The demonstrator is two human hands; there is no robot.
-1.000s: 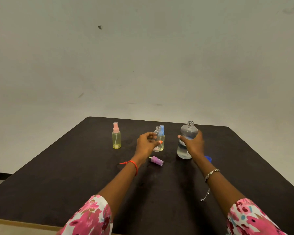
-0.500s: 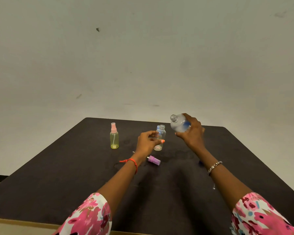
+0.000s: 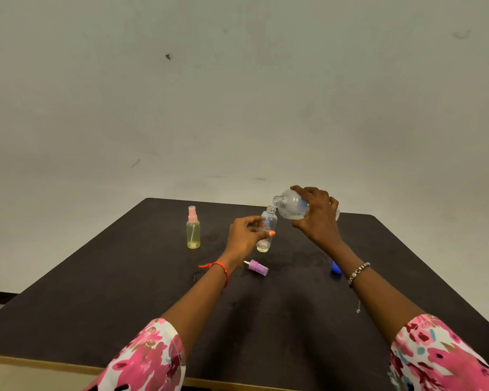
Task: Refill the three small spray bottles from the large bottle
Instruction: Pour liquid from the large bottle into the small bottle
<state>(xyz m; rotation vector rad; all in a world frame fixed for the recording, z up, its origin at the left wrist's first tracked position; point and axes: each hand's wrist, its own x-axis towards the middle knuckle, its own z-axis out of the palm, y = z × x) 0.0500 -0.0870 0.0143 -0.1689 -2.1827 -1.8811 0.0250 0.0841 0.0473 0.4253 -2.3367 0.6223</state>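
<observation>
purple spray cap [image 3: 258,267] on desk [image 3: 124,306] beside left wrist | left hand [image 3: 247,235] curled round uncapped small bottle [image 3: 269,221]: light, tippy, hold mid-body | right hand [image 3: 318,218] wrapped round tilted large bottle [image 3: 291,207], mouth just above the small neck: probably thin-walled, squeeze gently

A dark table [image 3: 96,306] meets a pale wall [image 3: 237,94] — one dark speck [image 3: 168,56].
</observation>
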